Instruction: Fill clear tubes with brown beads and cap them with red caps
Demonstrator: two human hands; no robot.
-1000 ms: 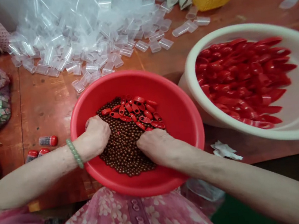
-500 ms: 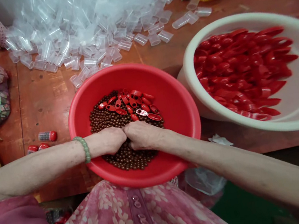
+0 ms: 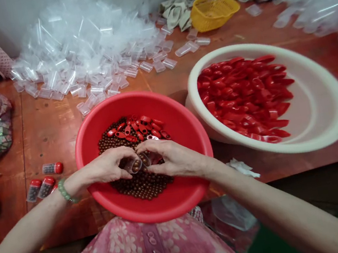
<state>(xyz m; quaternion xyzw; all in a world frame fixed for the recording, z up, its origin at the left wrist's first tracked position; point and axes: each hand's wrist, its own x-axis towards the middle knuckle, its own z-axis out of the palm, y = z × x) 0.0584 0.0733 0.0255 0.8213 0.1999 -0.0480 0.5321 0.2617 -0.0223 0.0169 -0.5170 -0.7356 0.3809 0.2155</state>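
A red basin (image 3: 185,128) sits in front of me, holding a heap of small brown beads (image 3: 142,184) and several red caps (image 3: 138,127) at its far side. Over the beads, my left hand (image 3: 107,166) is closed on a clear plastic tube (image 3: 132,165) with brown beads inside it. My right hand (image 3: 170,158) is closed on a second clear tube (image 3: 146,158), also with beads in it. The two tubes meet between my fingertips. A green bead bracelet (image 3: 65,192) circles my left wrist.
A white basin (image 3: 325,119) with many red caps (image 3: 241,93) stands to the right. Empty clear tubes (image 3: 89,66) are heaped at the back of the orange table (image 3: 49,124). Three filled, red-capped tubes (image 3: 44,180) lie left of the red basin. A yellow basket (image 3: 213,10) sits at the back.
Both hands came up out of the beads, from knuckles-down to fingers raised, and each now shows a clear tube with beads in it. The view has shifted right.
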